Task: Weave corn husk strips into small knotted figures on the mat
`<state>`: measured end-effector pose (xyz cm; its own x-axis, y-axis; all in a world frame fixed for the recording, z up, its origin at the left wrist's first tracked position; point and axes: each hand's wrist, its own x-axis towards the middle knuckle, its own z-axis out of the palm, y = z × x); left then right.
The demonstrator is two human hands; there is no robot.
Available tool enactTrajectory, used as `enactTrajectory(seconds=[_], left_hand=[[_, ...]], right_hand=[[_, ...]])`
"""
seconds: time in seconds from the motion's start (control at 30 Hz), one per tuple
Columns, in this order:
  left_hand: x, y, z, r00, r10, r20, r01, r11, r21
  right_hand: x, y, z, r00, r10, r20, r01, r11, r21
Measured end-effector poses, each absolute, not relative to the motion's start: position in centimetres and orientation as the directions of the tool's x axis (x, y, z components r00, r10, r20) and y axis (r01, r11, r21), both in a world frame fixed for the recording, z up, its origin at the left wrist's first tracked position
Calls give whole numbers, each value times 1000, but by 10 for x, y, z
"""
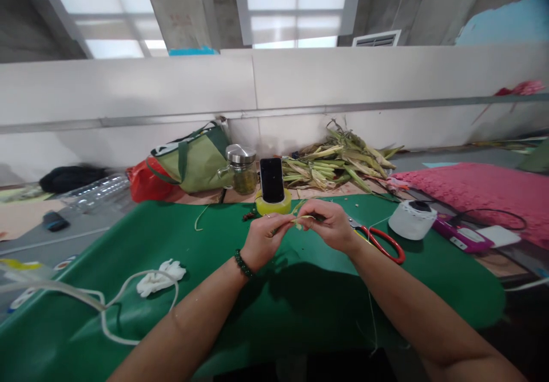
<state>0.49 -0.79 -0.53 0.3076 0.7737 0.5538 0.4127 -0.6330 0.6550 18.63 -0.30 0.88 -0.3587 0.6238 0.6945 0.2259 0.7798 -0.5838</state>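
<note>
Both hands meet in the middle, above a green mat. My left hand, with a dark beaded bracelet at the wrist, pinches a thin pale-yellow strip of plant leaf. The same strip sits between the thumb and fingertips of my right hand. Some of it is hidden behind the fingers. Just behind the hands, a phone stands upright in a yellow tape roll. Red-handled scissors lie right of my right hand, partly behind the forearm.
A heap of dried green leaves lies at the back, beside a glass jar and a green bag. A white roll and purple box stand right. Left are a crumpled tissue and white cable.
</note>
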Motion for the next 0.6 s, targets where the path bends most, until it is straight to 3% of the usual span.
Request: enactTrajectory(seconds=[0.13,0.27,0.47,0.6], left_hand=[[6,-5,-7,267,817,511,383,-577,721],[5,3,-9,221,917,331,269,-383,884],[1,9,-8,263,959,110,65,-131,989],[2,7,-6,295,954,55,32,-68,997]], right_hand=[[186,-1,7,-316,678,664,204,732,-650],[184,8,3,-311,762,568,240,641,-729],[181,16,-4,-361,848,388,478,525,-704],[181,19,-5,-447,843,300,335,469,-817]])
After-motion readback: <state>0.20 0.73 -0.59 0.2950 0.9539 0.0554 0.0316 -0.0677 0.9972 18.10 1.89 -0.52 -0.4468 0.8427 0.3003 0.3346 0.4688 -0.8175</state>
